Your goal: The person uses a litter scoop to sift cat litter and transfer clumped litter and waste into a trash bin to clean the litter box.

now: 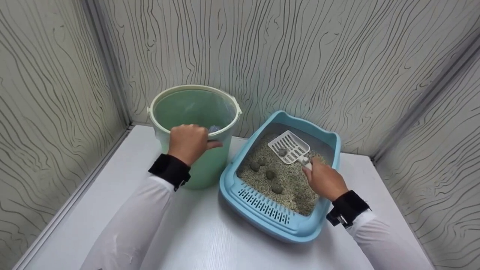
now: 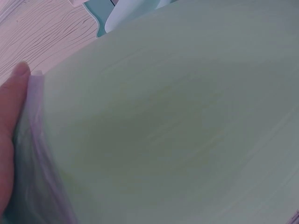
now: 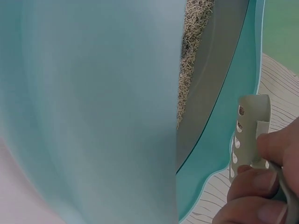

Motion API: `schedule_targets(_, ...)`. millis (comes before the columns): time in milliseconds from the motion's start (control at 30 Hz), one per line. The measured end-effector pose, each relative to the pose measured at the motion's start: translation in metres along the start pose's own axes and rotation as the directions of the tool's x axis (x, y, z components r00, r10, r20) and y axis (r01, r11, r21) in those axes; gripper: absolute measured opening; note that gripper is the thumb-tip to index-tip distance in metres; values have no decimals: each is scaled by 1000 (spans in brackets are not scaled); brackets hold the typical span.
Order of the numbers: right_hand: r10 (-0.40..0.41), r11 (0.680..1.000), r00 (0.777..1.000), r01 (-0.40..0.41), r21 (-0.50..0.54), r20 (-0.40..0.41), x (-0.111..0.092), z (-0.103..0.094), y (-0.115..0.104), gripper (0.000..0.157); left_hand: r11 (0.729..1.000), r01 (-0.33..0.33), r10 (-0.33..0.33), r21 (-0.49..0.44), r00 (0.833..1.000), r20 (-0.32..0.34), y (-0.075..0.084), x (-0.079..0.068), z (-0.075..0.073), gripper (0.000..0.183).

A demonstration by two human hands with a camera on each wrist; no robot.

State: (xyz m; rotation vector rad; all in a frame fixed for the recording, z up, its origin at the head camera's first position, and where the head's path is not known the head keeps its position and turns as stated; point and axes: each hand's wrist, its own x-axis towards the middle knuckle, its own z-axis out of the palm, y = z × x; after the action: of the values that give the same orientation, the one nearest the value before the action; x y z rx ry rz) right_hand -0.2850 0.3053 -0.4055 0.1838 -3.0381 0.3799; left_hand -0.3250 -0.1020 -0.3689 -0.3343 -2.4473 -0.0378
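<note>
My right hand (image 1: 327, 180) grips the handle of a white slotted litter scoop (image 1: 303, 148), held over a blue litter box (image 1: 229, 180). A grey clump (image 1: 282, 152) lies on the scoop's slots. Beneath it, pale granular litter (image 1: 296, 187) fills the box, with several darker round clumps (image 1: 276, 188) on top. My left hand (image 1: 188, 143) holds the near rim of a light green bucket (image 1: 204, 170). In the left wrist view the thumb (image 2: 10, 112) lies beside a plastic edge and the bucket's wall (image 2: 154, 121). The right wrist view shows fingers (image 3: 261, 184) around the scoop handle.
Bucket and litter box stand side by side on a white table (image 1: 202, 228). Wood-grain patterned panels (image 1: 262, 56) rise behind and on both sides. A small bluish thing (image 1: 214, 129) shows inside the bucket; what it is I cannot tell.
</note>
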Motion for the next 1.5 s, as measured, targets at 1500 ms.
schedule_targets(1500,-62,998,998,62,-2,0,2,-11,-6,38,999,-1,1,37,1000,3,0,0,0,81)
